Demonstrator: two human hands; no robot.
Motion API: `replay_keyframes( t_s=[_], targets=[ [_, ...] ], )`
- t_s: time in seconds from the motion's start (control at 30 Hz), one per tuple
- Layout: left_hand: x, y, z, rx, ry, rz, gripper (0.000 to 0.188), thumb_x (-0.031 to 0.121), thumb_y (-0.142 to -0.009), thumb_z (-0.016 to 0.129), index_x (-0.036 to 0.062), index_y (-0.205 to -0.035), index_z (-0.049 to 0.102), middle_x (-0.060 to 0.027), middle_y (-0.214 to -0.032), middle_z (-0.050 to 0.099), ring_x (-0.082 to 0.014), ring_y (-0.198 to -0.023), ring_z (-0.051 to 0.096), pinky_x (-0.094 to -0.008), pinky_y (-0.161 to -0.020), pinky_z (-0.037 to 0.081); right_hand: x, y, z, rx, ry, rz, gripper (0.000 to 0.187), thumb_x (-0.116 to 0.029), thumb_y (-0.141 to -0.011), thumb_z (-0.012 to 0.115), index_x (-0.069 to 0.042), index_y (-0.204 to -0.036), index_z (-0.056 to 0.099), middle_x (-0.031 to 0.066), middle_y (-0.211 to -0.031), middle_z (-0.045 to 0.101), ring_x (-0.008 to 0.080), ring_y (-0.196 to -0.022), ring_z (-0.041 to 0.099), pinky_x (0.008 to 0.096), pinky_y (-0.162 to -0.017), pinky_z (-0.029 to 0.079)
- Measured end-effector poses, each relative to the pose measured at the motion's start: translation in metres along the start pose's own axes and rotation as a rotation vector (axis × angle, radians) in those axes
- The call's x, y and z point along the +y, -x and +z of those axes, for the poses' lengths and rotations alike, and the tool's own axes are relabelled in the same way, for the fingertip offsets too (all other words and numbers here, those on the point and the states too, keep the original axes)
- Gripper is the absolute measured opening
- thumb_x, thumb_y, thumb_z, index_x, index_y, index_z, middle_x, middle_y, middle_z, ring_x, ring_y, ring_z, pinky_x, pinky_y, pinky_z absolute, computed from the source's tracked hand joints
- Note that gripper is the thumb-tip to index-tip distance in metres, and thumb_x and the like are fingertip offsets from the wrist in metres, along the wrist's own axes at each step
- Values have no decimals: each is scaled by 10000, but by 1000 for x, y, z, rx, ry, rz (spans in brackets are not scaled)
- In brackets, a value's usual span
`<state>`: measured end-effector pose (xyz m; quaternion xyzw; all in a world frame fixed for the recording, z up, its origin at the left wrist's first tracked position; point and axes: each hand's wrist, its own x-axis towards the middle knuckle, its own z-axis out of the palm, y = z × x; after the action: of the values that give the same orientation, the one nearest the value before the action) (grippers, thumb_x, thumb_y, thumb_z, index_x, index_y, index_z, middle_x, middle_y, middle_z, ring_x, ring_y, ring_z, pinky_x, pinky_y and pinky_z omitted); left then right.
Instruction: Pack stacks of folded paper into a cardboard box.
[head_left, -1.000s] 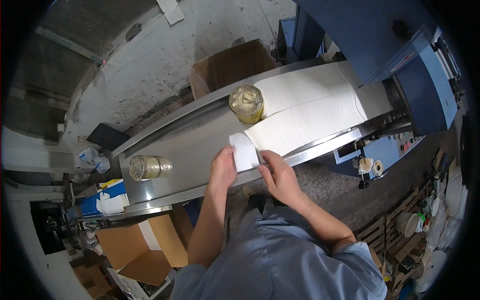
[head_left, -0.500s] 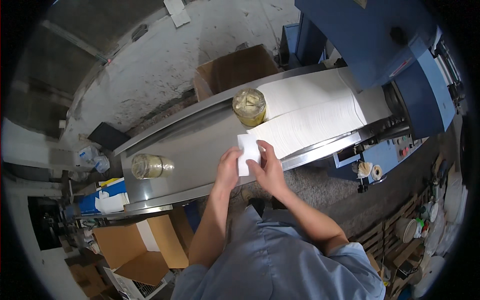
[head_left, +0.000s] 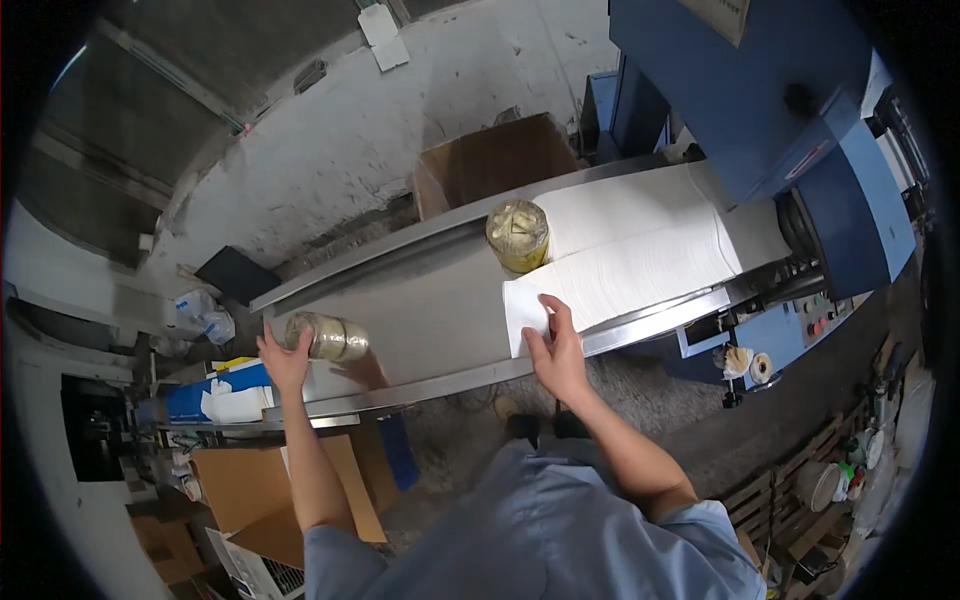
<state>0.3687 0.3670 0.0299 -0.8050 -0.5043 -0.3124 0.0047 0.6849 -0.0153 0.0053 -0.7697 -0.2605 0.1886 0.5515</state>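
My left hand (head_left: 284,358) is at the left end of a cylinder wrapped in clear tape (head_left: 340,338), which lies on its side on the metal conveyor table. Its fingers are spread, the thumb close against the wrapping; whether it touches cannot be made out. My right hand (head_left: 560,355) grips a small stack of white paper sheets (head_left: 520,305) between thumb and fingers. That stack stands at the near-left end of a long row of white folded paper (head_left: 640,265). Beyond it, a second tape-wrapped yellowish cylinder (head_left: 518,238) stands upright against the row's left end.
A metal conveyor table (head_left: 430,310) with raised side rails runs into a blue machine (head_left: 750,100) at right. An open cardboard box (head_left: 500,165) sits behind it; another carton (head_left: 240,490) is at lower left. A wooden pallet (head_left: 770,500) lies at lower right.
My left hand has left the white paper stack and swung left to the lying cylinder. My right hand has brought the stack up against the end of the paper row. The view has shifted slightly.
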Motion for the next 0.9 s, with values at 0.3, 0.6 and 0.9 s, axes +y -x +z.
replay_keyframes(
  t_s=[0.3, 0.6, 0.9],
  targets=[
    [72, 30, 8, -542, 540, -249, 724, 266, -825, 812, 7, -1398, 454, -161, -1264, 594, -236, -1146, 577, -343, -959, 485, 24, -8, 5, 60, -259, -20, 516, 6, -919, 614, -65, -1387, 407, 74, -1027, 631, 102, -915, 588, 249, -787, 475],
    [271, 137, 22, -555, 935, -46, 453, 159, -956, 660, -2, -1346, 495, -88, -1200, 615, -157, -1095, 579, -313, -924, 494, -39, 3, -30, -32, -789, 45, 611, -11, -919, 629, -28, -1453, 334, 103, -1181, 630, 133, -1072, 586, 289, -932, 470],
    [307, 135, -32, -1039, 1505, -307, 306, 251, -1049, 506, -11, -1165, 613, -14, -1004, 634, -76, -921, 587, -250, -813, 480, -75, 39, -47, -276, -561, -19, 678, 13, -903, 667, 33, -1485, 319, 136, -1269, 609, 153, -1150, 574, 303, -956, 474]
  ],
)
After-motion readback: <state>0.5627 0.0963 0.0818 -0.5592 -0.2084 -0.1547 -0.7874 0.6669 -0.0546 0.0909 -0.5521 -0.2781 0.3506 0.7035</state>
